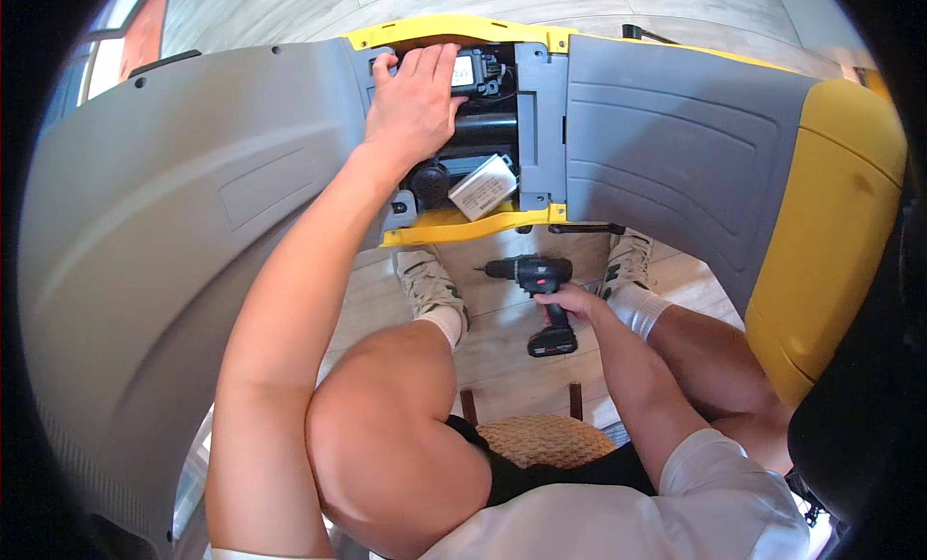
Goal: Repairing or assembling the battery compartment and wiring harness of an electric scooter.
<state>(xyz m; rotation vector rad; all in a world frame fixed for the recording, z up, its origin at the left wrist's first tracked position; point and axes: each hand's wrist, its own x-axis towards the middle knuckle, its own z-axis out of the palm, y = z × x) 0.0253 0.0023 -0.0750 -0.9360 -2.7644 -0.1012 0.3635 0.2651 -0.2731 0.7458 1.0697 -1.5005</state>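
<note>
Left hand (413, 104) half-curled over a black module (471, 72), hold unclear — right hand (572, 301) snug around a black drill (543, 273).

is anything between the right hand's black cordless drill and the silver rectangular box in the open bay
Yes: in this view, the lower curved yellow plastic strip runs between the drill, in the right hand, and the silver box.

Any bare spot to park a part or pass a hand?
Bare: the ribbed grey panel between the open bay and yellow end piece, slope unclear; floorboards bordered by the left leg, the drill in the right hand and the woven stool. Crowded: the bay, with the left hand, black module and silver box.
</note>
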